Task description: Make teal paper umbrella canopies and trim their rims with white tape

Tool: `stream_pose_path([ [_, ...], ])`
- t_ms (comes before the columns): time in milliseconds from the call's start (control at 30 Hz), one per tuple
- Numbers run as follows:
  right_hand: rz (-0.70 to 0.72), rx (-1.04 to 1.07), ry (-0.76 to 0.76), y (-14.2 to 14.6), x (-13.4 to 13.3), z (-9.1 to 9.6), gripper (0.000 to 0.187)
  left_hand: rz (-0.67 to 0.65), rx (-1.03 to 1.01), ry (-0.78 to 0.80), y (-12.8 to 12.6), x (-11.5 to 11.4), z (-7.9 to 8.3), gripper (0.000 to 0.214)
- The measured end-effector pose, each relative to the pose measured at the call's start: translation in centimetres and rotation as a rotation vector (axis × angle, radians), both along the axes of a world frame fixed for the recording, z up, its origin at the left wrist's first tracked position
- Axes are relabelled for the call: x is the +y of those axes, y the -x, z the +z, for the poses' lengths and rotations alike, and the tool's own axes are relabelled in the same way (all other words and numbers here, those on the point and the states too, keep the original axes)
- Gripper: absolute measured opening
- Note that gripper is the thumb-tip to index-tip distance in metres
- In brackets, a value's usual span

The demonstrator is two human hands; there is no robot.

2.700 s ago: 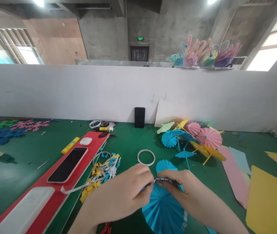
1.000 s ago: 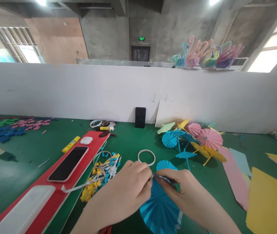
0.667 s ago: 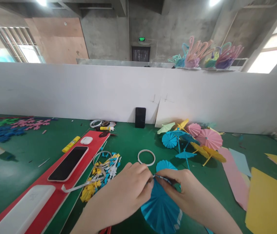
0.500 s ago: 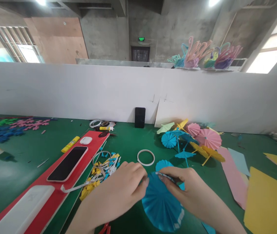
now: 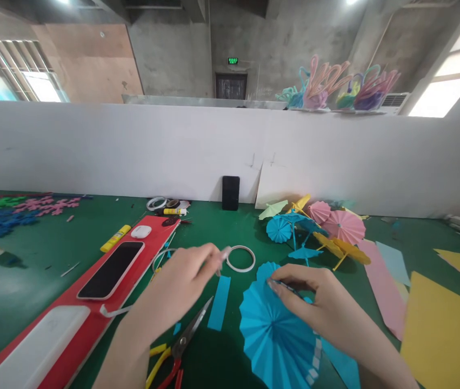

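Note:
My right hand (image 5: 319, 305) pinches the top edge of a blue pleated paper fan (image 5: 272, 340) that lies spread on the green table (image 5: 31, 270). My left hand (image 5: 179, 276) is off the fan and raised, its fingertips pressed together close to a white tape ring (image 5: 240, 258). A small pale bit shows at those fingertips, too blurred to name. A blue paper strip (image 5: 219, 295) lies between my hands, and red-and-yellow-handled pliers (image 5: 175, 354) lie under my left wrist.
A red board (image 5: 92, 316) on the left carries a phone (image 5: 111, 262), an earbud case (image 5: 141, 232) and a white box (image 5: 35, 351). Several finished paper umbrellas (image 5: 319, 229) stand at the back right. Yellow (image 5: 444, 335) and pink paper sheets (image 5: 384, 289) lie right. A white partition (image 5: 132, 146) closes the back.
My left hand has let go of the fan and swung up and left toward the tape ring. The blue strip and pliers it covered now show. The fan is spread wider.

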State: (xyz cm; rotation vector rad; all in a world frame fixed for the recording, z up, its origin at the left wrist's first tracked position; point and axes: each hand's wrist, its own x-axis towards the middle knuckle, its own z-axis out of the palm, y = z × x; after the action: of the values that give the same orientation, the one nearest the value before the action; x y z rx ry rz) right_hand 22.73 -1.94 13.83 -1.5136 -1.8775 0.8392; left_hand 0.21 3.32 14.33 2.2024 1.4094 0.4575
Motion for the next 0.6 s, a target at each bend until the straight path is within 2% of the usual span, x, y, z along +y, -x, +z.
stream_pose_path([
  [133,0.029,-0.130,0.010,-0.3,0.8,-0.7,0.021,0.192,0.022,-0.097,1.4,0.9,0.1,0.038],
  [233,0.072,-0.217,0.023,0.1,2.2,-2.4,0.026,0.190,0.122,-0.161,2.1,0.5,-1.0,0.028],
  [333,0.113,-0.229,0.059,0.1,3.7,-4.4,0.025,0.147,0.356,-0.136,3.5,-1.8,-4.0,0.028],
  [400,0.094,-0.229,0.066,-0.5,4.3,-5.2,0.023,0.199,0.509,-0.066,4.9,-4.4,-6.8,0.035],
  [500,0.009,-0.209,0.033,-2.2,4.6,-5.0,0.037,0.249,0.639,0.098,6.8,-8.7,-10.9,0.045],
  [600,-0.009,-0.129,-0.007,-3.7,4.2,-3.7,0.034,0.277,0.654,0.165,7.2,-11.3,-13.3,0.053],
])
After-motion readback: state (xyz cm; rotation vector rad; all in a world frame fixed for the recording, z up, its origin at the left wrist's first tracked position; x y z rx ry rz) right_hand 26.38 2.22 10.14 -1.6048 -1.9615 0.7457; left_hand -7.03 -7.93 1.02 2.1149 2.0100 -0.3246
